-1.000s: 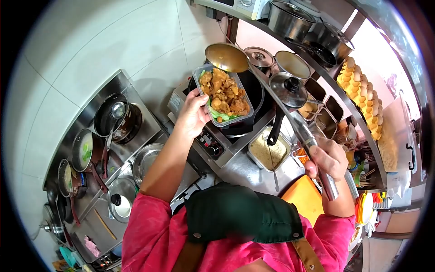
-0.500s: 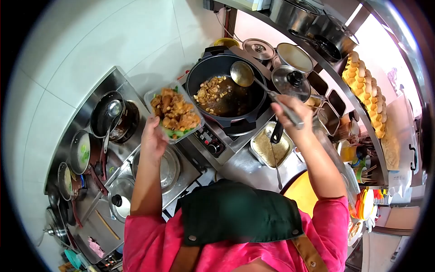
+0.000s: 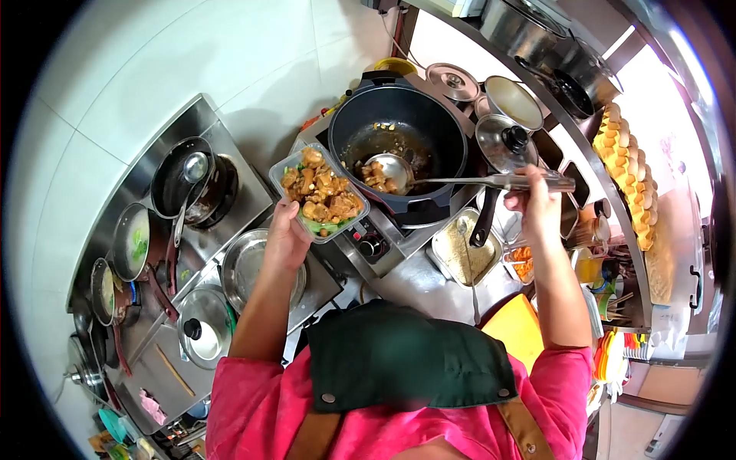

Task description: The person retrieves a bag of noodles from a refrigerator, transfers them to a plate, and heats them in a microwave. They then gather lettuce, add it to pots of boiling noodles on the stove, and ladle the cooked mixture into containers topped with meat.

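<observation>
Straight ahead, the deep pot (image 3: 414, 107) sits on the cooker (image 3: 373, 258). The ladle (image 3: 468, 181) has its bowl inside the pot, toward the near side, food in the bowl, its handle running right to the right fingers (image 3: 531, 175). Left of the pot's near edge, the food container (image 3: 346, 222) is in the left fingers (image 3: 290, 208). Right of the pot is a lidded pan (image 3: 494, 147); nearer, on the tabletop (image 3: 410, 285), a tray (image 3: 448, 268) with a spoon (image 3: 474, 301) in it. Three pans (image 3: 130, 222) line the far left, egg trays (image 3: 625, 188) the far right

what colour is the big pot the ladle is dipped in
The pot is black, clearest in the head view.
</observation>
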Available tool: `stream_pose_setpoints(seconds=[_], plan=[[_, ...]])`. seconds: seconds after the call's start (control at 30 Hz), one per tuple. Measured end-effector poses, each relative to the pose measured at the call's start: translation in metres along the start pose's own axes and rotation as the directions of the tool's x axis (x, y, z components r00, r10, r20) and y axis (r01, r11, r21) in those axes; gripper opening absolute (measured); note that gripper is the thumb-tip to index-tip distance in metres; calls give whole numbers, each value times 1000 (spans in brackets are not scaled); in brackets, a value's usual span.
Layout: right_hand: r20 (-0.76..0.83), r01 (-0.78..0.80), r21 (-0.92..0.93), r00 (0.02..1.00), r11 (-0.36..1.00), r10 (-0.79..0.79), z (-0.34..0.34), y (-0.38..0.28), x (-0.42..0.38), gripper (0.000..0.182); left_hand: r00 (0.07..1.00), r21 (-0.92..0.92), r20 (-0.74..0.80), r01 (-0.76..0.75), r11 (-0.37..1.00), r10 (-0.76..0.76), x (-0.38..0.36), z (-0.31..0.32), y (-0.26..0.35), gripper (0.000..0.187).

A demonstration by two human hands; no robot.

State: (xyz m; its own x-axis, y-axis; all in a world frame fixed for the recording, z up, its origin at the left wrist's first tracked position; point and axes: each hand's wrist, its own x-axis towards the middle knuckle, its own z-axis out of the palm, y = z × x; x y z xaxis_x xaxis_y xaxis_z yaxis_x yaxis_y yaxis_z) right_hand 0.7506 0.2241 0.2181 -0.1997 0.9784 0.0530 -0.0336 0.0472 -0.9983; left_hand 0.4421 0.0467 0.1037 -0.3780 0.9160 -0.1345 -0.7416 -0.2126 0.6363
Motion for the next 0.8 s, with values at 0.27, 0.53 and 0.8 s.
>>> stream_pose_setpoints(seconds=[0.27, 0.53, 0.8], plan=[[-74, -15, 93, 997, 996, 22, -4, -11, 0, 27, 983, 143, -109, -132, 981, 148, -12, 21, 28, 55], [-104, 241, 130, 968, 962, -228, 0, -76, -7, 28, 982, 95, -41, -181, 979, 185, 5, 55, 23, 49], [50, 456, 47, 888, 889, -458, 18, -101, -33, 24, 993, 75, -13, -118, 990, 120, 29, 99, -16, 50]])
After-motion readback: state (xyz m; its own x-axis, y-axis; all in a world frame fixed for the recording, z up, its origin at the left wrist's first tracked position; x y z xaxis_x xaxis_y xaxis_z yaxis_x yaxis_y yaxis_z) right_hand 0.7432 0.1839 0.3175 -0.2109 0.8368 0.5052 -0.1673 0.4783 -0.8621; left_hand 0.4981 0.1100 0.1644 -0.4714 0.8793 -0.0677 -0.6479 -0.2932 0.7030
